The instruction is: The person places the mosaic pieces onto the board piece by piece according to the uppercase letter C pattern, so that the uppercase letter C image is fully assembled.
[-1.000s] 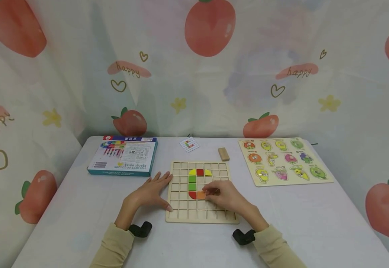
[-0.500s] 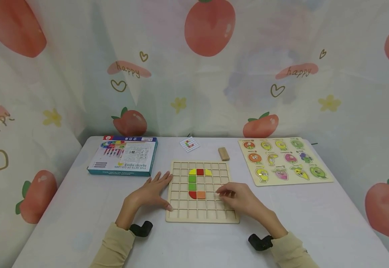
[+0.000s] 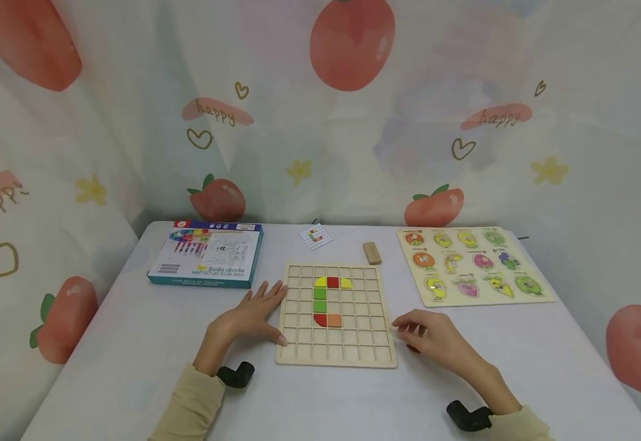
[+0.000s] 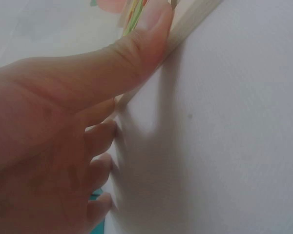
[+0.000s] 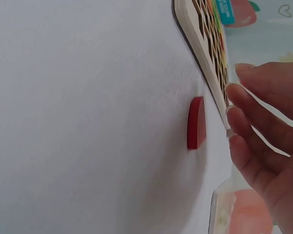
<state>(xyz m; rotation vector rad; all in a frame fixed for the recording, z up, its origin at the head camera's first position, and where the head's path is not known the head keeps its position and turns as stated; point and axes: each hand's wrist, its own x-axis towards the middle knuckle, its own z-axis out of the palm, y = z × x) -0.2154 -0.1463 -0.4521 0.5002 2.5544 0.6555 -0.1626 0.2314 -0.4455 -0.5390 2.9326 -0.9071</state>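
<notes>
Fingers (image 3: 403,327) of the right hand (image 3: 431,335) are loosely bent and hold nothing. They hang just over a small red quarter-round wooden piece (image 5: 196,122), which lies flat on the white table (image 3: 133,343), just beside the grid board's right edge. Fingers of the left hand (image 3: 250,315) lie straight and flat, and its thumb (image 4: 146,34) presses the left edge of the square wooden grid board (image 3: 336,316).

At 2 o'clock from the board lies a big pale wooden fruit puzzle (image 3: 472,264). At 10 o'clock lies a blue and white cardboard toy box (image 3: 207,253). At 1 o'clock sits a small plain wooden block (image 3: 372,253), and at 12 o'clock a little white pattern card (image 3: 315,236).
</notes>
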